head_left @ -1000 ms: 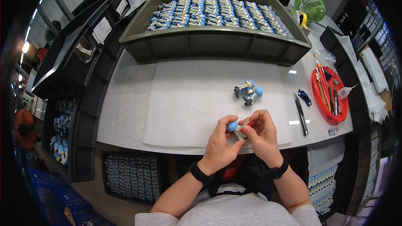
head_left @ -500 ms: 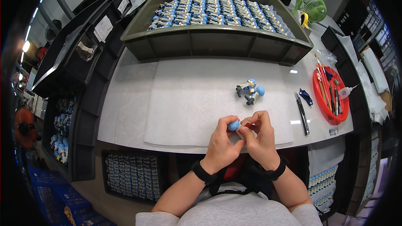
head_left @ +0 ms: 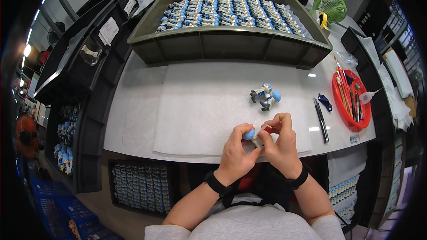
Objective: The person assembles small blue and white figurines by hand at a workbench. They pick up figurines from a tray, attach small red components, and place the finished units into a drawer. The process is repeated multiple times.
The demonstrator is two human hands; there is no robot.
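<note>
Near the table's front edge, my left hand (head_left: pixel 237 153) is closed round a small blue-haired figurine (head_left: pixel 249 134), its head showing past my fingertips and a pale body below. In my right hand (head_left: pixel 281 149), thumb and fingers pinch a small red piece (head_left: pixel 267 129) just beside the figurine; its exact kind does not show. My fingers partly cover the figurine's body. Farther back on the white sheet (head_left: pixel 200 106), two more blue-haired figurines (head_left: pixel 266 97) lie close together.
A large grey-green crate (head_left: pixel 231 46) with rows of figurines stands at the back. To the right are a tweezers-like tool (head_left: pixel 321 122), a dark blue piece (head_left: pixel 325 102) and a red basket (head_left: pixel 356 126) of brushes. Black bins (head_left: pixel 89 120) line the left; a green fan (head_left: pixel 331 4) stands far right.
My right hand has shifted slightly right and up with the red piece, away from the figurine, uncovering more of its pale body. My left hand has barely moved.
</note>
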